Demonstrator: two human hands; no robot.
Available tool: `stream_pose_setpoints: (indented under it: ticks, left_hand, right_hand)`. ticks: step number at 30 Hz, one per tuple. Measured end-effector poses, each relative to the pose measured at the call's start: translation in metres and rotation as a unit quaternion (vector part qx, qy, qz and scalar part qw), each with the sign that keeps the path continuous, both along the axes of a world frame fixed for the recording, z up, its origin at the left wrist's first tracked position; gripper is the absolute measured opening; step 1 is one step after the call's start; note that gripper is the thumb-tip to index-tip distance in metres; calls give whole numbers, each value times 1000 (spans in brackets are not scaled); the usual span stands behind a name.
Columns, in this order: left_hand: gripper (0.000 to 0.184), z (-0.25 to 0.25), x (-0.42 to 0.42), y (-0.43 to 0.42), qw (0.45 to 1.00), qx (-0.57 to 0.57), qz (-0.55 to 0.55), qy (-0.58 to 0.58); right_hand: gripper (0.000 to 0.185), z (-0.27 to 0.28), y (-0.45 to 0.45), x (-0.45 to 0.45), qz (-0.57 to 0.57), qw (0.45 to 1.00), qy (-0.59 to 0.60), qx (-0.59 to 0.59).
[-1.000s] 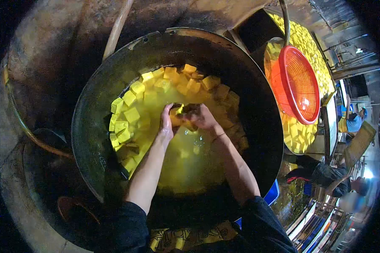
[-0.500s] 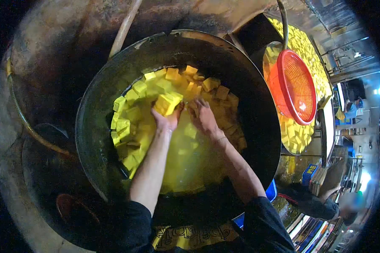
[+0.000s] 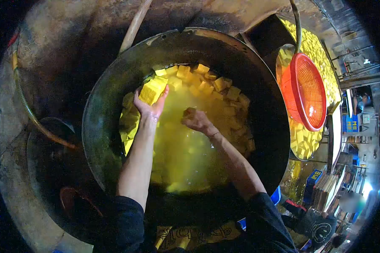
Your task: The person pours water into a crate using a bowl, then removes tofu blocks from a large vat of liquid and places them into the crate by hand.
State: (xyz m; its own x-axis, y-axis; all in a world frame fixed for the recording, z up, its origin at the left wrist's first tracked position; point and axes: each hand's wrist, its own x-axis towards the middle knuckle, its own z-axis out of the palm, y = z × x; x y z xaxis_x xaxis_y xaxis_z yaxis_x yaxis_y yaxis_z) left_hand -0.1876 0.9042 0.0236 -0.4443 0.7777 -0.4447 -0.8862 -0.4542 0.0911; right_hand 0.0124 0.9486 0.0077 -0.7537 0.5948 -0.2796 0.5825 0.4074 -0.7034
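Observation:
A large dark wok point(image 3: 99, 139) holds cloudy yellow liquid with several yellow tofu blocks point(image 3: 202, 86) heaped along its far and side edges. On the left, my left hand point(image 3: 150, 110) cups a bright yellow tofu block point(image 3: 153, 90) from below, raised above the liquid. Another block's edge shows just behind it. Over the middle of the wok, my right hand point(image 3: 197, 122) has its fingers curled round a darker, shaded tofu block point(image 3: 190, 112), partly covered by the fingers. Water drips under that wrist.
A red plastic strainer basket point(image 3: 304, 90) with a long handle hangs right of the wok, above a container of yellow blocks point(image 3: 304, 141). A hose point(image 3: 31, 116) runs along the left. At the lower right, a person in dark clothes point(image 3: 318, 227) is near stacked boards point(image 3: 325, 189).
My left hand has moved left and slightly up with its tofu block. My right hand has drawn down towards me and now has a block in its fingers. The view has shifted slightly.

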Motion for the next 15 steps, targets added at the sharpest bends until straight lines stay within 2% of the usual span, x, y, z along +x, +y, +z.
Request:
stream_pose_setpoints:
  ticks: [1, 3, 4, 6, 7, 9, 10, 11, 12, 13, 14, 15]
  left_hand:
    - [51, 2, 2, -1, 1000, -1, 1, 1]
    - [54, 10, 8, -4, 1000, -20, 20, 0]
    - [54, 7, 7, -6, 1000, -21, 20, 1]
    - [54, -2, 6, -9, 999, -40, -12, -30]
    - [54, -6, 5, -11, 999, -40, -11, -29]
    - [54, -15, 4, -15, 997, -68, -12, -17]
    - [54, -28, 0, -17, 998, -57, -24, 6]
    - [54, -28, 1, -18, 998, -55, -21, 4]
    - [53, -26, 3, -21, 998, -48, -35, 13]
    - [53, -18, 8, -22, 998, -41, -51, 23]
    - [49, -11, 14, -22, 997, -52, -55, 8]
    - [49, -12, 21, -19, 997, -48, -59, 7]
  right_hand:
    - [35, 14, -10, -16, 1, 1000, 1, -1]
    - [38, 24, -33, -37, -33, 983, -168, 63]
    - [38, 7, -44, -43, -32, 984, -166, 62]
    - [35, -30, -57, -48, -21, 970, -171, 170]
    - [35, -40, -53, -45, -20, 970, -170, 171]
    - [39, -53, -37, -31, 34, 990, -105, 83]
    - [39, -36, -28, -23, 37, 990, -106, 84]
    - [41, -2, -16, -16, 0, 990, -113, -88]
    - [43, 20, -7, -9, -40, 959, -116, -257]
    - [43, 24, -5, 0, -43, 959, -118, -253]
    - [36, 28, -6, 11, -58, 947, 131, -287]
    - [29, 32, -5, 18, -67, 875, 373, -301]
